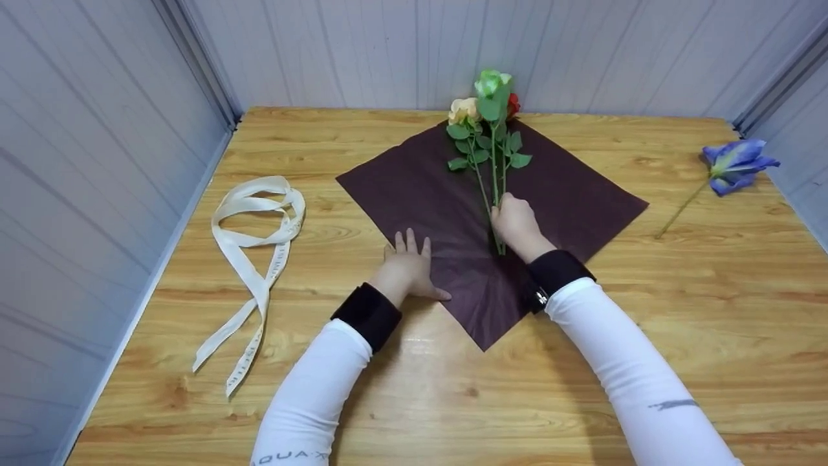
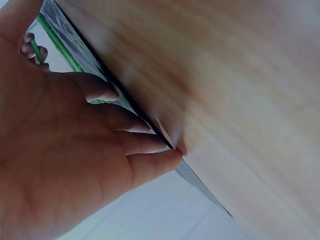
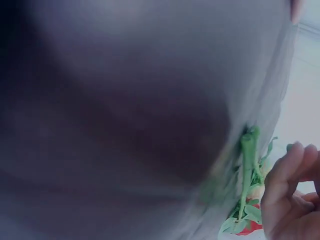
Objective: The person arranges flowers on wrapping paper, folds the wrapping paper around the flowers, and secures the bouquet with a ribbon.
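- On the middle of the bench (image 1: 420, 401), your dark paper (image 1: 427, 188) lies turned like a diamond, one corner pointing near; over it run the stems (image 1: 495, 175) of a green flower (image 1: 493, 84), a pale flower (image 1: 463, 111) and a red flower (image 1: 513, 105), heads far, cut ends near.
- Your right hand (image 1: 519, 223) is curled, pinching the stems low down; you cannot tell from here whether all three are in the grip.
- Your left hand (image 1: 409, 268) is spread, fingers straight, resting at the paper's near left edge and gripping nothing.
- If that pinch catches only one stem, the others could roll or fan apart, since nothing ties them.
- Pressing hard or sliding with your left hand could crease the thin paper or skew it, as the fingers sit right at its edge.
- The heads reach past the paper's far corner, close to the far wall (image 1: 362, 52); pushing farther could bend the petals.
- You have bare bench at the near side, and more between the paper and the ribbon (image 1: 260, 292) on the left.
- On the right, the blue flower (image 1: 737, 167) lies well apart; a wide sweep that way could knock its stem.
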A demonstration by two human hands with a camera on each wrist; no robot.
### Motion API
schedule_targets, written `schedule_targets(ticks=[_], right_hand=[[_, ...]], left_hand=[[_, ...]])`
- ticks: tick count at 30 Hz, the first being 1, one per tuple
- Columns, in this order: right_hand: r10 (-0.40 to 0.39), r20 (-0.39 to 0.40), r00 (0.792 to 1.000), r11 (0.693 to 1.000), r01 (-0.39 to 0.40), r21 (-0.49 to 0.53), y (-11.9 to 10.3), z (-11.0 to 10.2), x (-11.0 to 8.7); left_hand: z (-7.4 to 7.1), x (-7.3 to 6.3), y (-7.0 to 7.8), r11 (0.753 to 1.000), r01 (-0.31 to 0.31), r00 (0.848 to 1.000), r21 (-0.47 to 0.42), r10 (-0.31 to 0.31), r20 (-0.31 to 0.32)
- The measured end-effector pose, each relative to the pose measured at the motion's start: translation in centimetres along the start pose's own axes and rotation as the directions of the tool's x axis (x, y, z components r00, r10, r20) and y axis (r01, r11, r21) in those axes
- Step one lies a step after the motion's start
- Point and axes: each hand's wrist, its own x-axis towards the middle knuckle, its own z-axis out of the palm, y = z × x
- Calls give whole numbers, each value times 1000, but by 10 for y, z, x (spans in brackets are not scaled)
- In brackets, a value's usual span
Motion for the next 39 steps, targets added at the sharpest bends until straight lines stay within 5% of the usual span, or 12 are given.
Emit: schedule_targets(ticks=[14, 19, 24, 29, 39], right_hand=[[47, 124, 991, 992, -32, -121, 1, 1, -3], [61, 70, 996, 995, -55, -88, 12, -8, -4], [105, -35, 994, 992, -107, -72, 45, -33, -4], [195, -53, 979, 976, -199, -83, 92, -64, -8], [357, 43, 933, 923, -345, -171, 178, -105, -32]], left_hand=[[1, -1, -2, 1000, -4, 1000, 0, 4, 20], [1, -1, -3, 1000, -5, 1000, -3, 5, 21], [1, 0, -4, 1000, -10, 1000, -4, 10, 11], [2, -1, -6, 1000, -10, 1000, -4, 10, 21], [2, -2, -7, 1000, -9, 1000, -22, 9, 28]])
